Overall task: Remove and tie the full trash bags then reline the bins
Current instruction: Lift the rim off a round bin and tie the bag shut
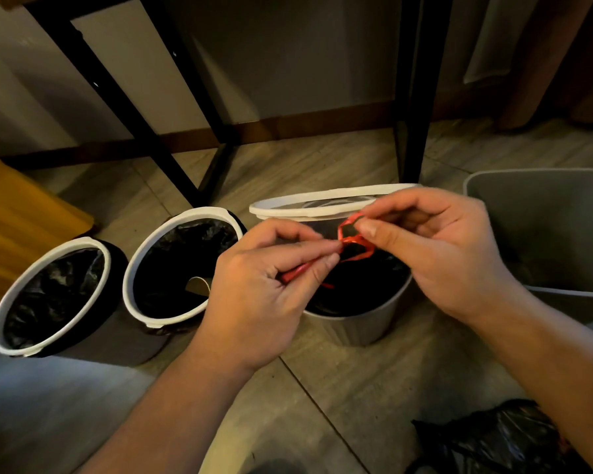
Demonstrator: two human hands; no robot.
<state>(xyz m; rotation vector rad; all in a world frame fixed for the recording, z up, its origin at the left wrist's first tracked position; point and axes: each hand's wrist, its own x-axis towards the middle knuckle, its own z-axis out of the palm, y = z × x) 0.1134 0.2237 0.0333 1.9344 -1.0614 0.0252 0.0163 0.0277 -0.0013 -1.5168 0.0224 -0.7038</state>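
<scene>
Dim, warm-lit room corner.
Grey-brown plank floor [322, 388] meets a pale wall [288, 63] along a brown skirting board [305, 126]; black table legs [415, 97] stand there, curtain [545, 63] at right.

Dim warm light, soft wide-angle blur

A red drawstring [351, 242] is pinched between the left hand [264, 295] and the right hand [435, 254] above a bin [350, 323] lined in black.
</scene>
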